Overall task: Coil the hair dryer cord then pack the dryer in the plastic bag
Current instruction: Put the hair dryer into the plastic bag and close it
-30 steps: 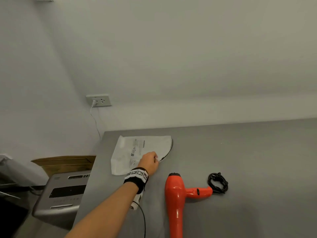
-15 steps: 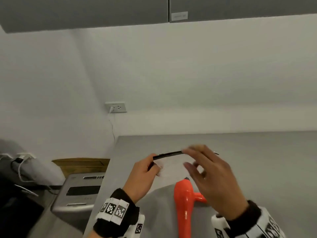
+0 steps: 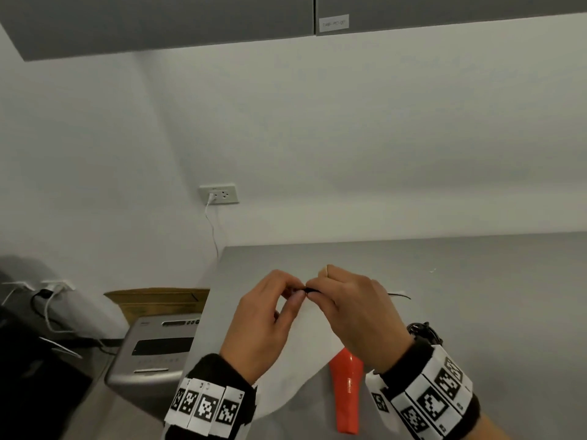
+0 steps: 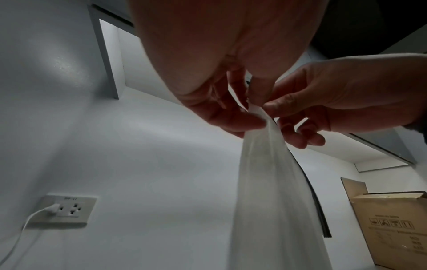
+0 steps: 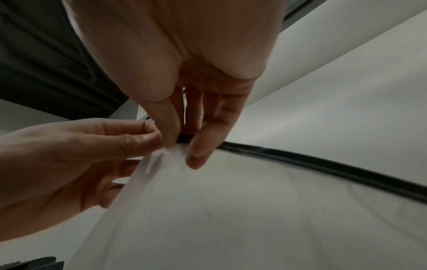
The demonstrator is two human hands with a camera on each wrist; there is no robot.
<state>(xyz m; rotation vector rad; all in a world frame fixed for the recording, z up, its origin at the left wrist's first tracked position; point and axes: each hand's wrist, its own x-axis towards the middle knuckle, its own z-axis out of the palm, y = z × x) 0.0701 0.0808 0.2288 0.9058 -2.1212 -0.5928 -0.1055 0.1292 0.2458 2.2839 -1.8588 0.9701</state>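
Both hands hold a white plastic bag (image 3: 305,338) up above the grey table (image 3: 476,281). My left hand (image 3: 292,295) and right hand (image 3: 314,293) pinch its top edge side by side, at the black zip strip (image 5: 323,164). The strip's far end pokes out past the right hand (image 3: 400,295). In the wrist views the bag (image 4: 265,201) hangs down from the fingertips. The orange hair dryer (image 3: 347,392) lies on the table under the bag, partly hidden. Its coiled black cord (image 3: 425,333) shows just behind my right wrist.
A wall socket (image 3: 219,194) with a white plug sits left of the table's corner. A silver machine (image 3: 152,354) and a cardboard box (image 3: 158,301) stand beside the table's left edge. Grey cabinets (image 3: 158,23) hang overhead.
The bag lay flat on the table with the left hand on it; it has been lifted. The right hand came in and now pinches the top edge next to the left.
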